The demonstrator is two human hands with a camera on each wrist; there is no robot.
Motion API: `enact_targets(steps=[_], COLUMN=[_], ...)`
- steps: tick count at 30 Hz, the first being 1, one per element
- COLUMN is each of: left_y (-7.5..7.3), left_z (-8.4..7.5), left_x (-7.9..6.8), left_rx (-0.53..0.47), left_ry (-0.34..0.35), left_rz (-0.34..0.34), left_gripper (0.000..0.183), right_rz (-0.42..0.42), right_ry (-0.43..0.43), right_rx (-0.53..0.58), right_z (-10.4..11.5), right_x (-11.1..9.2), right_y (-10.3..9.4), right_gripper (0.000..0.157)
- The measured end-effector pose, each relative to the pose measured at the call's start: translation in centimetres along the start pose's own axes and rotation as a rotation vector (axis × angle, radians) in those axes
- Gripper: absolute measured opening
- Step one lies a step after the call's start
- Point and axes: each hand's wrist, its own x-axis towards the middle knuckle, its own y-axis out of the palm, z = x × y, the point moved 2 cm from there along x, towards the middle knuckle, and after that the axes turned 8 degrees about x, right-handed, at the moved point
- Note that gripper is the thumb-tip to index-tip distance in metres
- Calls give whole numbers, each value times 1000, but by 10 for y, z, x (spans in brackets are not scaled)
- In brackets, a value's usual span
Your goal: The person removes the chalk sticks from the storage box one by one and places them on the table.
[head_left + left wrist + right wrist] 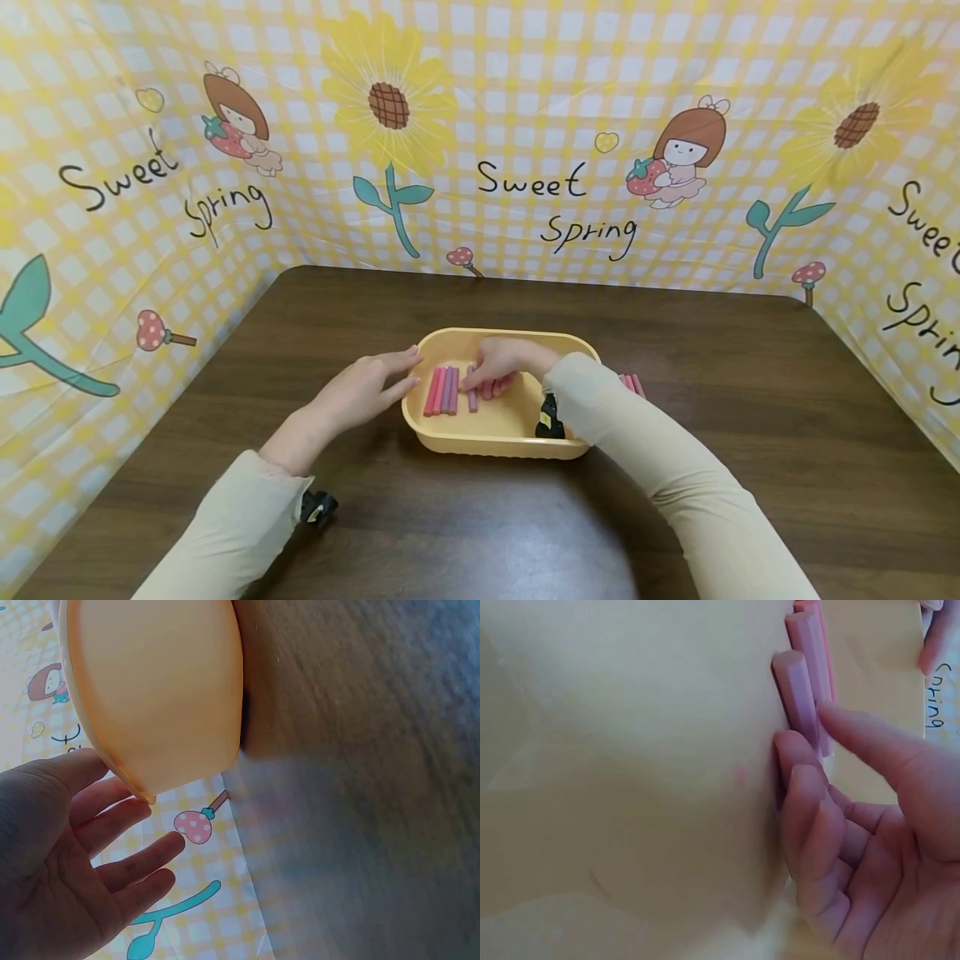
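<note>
A yellow oval plastic tub stands on the table. Inside, toward its left end, several pink and purple sticks lie side by side. A short gap to their right, my right hand reaches into the tub and pinches a faceted purple stick between thumb and forefinger, the other fingers curled below. The stick lies nearly parallel to the row. My left hand is at the tub's left end, fingers relaxed and spread. Its thumb and forefinger touch the rim, while the lower fingers stand apart from the wall.
More pink sticks lie on the table just right of the tub, partly hidden by my right sleeve. Dark wooden table surrounds the tub. A yellow checked cloth with printed flowers hangs behind and along both sides.
</note>
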Motion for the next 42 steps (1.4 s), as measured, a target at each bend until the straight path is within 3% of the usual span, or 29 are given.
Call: enact_targets(steps=[8, 19, 28, 42], left_y=[1, 0, -1, 0], left_z=[0, 1, 0, 1], left_x=[0, -3, -3, -3], left_rx=[-2, -11, -9, -11], left_ry=[2, -2, 3, -1], left_rz=[-8, -6, -15, -11], left_gripper=[45, 45, 44, 44], right_rz=[19, 106, 64, 67], right_ry=[-7, -46, -108, -168], right_rx=[-25, 61, 82, 224], right_z=[1, 4, 8, -1], right_x=[1, -9, -26, -51], right_y=[0, -11, -29, -50], right_gripper=[33, 29, 22, 21])
